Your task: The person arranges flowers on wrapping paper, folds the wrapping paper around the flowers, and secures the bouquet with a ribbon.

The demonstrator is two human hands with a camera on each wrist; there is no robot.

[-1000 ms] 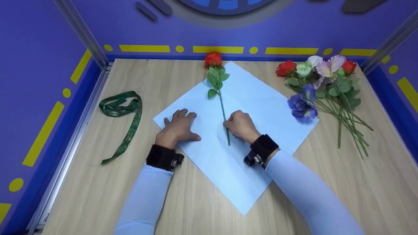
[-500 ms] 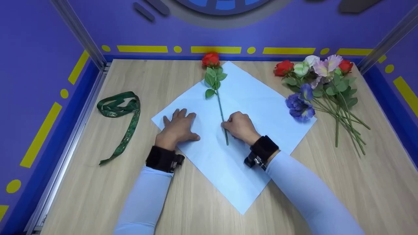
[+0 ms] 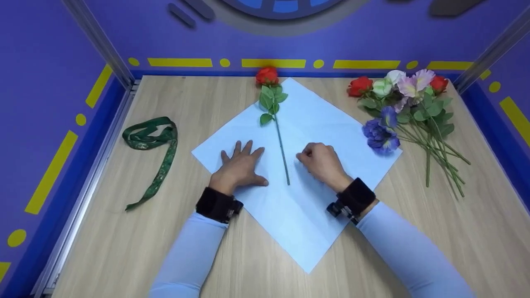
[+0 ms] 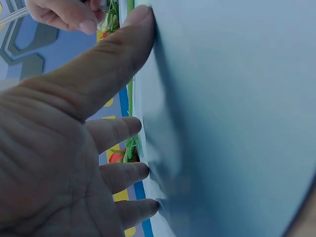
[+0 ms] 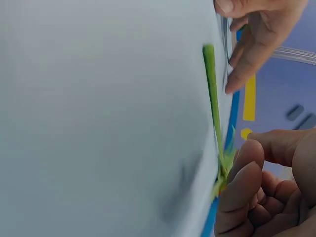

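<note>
Spreading its fingers wide, our left hand [image 3: 240,167] touches the pale paper [image 3: 308,244] with its fingertips, to the left of one red rose [image 3: 272,108]. The rose lies across the paper with its thin stem [image 3: 281,149] pointing toward us. Its red head pokes past the paper's edge, at the far side of the wood table [image 3: 107,248]. Our right hand [image 3: 323,163] is just to the right of the stem, a little apart from it. Its fingers curl in, with the thumb tip close to the first finger's tip; we cannot tell if those tips touch. On our left, a green ribbon [image 3: 143,143] lies in loops, with one long end trailing toward us. On our right, we see a bunch of flowers [image 3: 432,108], and its purple flower [image 3: 380,138] lies over the paper near one corner.
</note>
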